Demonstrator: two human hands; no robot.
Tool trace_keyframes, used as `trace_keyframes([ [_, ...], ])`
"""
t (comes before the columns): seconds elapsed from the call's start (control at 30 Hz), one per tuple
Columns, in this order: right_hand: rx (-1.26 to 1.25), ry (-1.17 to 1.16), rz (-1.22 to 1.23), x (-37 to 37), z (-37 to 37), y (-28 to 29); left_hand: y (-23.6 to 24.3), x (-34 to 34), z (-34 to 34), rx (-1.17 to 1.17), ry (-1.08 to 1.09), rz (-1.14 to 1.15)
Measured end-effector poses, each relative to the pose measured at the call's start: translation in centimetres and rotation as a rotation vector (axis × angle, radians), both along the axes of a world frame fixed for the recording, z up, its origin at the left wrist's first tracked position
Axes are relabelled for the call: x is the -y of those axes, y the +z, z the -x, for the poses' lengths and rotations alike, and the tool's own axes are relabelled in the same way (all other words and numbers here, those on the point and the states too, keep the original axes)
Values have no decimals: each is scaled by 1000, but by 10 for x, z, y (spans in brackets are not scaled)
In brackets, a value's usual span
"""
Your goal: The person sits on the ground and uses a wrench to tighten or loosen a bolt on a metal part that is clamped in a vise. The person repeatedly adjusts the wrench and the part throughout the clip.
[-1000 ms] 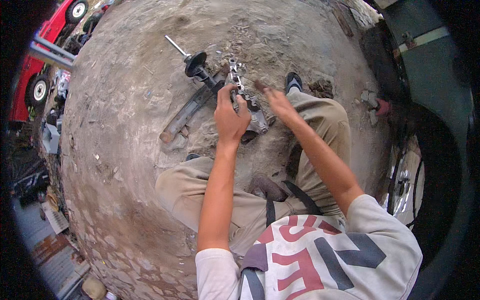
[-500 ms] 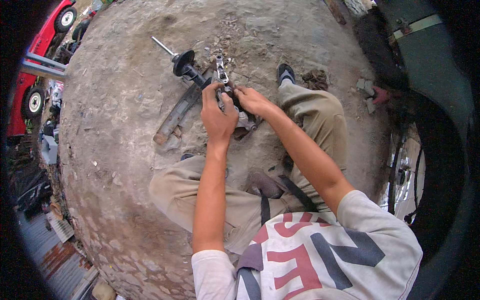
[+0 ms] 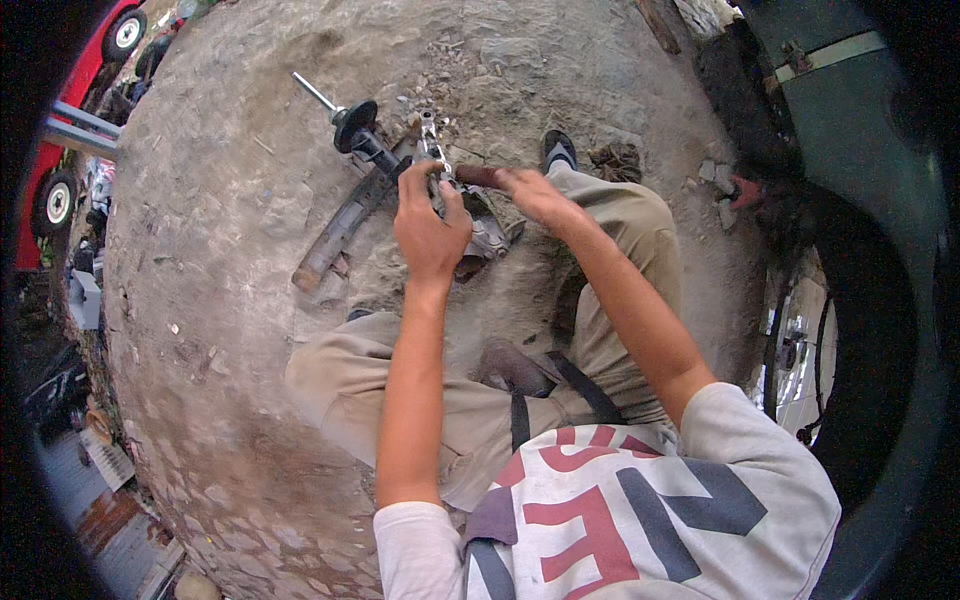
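Note:
A black strut shock absorber (image 3: 357,128) with a bare silver rod lies slantwise on the ground, its lower end reaching my left hand. My left hand (image 3: 432,225) is closed, thumb and fingers bent around the metal part at that end. A pale, narrow metal piece (image 3: 429,135) with holes sticks out beyond its fingertips. Just right of it, my right hand (image 3: 545,200) grips a short dark-brown, rod-like piece (image 3: 480,176), whose kind I cannot make out. Beneath both hands sits a grey metal casting (image 3: 487,238), partly hidden.
A rusty metal channel bar (image 3: 340,235) lies under the strut. Small stones (image 3: 425,95) are scattered beyond it. My shoe (image 3: 559,150) rests on the ground to the right. A red vehicle (image 3: 85,85) stands far left, and a large black tyre (image 3: 870,330) is at the right.
My right hand has moved a little to the right, away from my left hand, and the brown piece now shows between them. My left hand keeps its hold on the metal part.

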State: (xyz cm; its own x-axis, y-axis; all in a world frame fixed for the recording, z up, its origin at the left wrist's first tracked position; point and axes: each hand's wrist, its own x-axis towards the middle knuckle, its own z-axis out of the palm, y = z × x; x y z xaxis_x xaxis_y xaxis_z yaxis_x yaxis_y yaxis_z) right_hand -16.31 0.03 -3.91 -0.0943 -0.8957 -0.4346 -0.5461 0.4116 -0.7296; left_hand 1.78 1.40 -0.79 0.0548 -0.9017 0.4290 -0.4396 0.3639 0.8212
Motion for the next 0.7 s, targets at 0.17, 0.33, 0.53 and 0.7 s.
trace_keyframes([
  [0.17,-100,31,195,-5,11,-45,7,3,2,-37,-26,-57],
  [0.33,60,58,133,-7,-33,-28,1,0,-2,-28,-28,-56],
  [0.53,24,132,124,-20,-33,-31,-4,0,-2,-48,20,-52],
  [0.7,71,147,-119,-6,-29,-25,2,-4,-1,-4,32,-65],
])
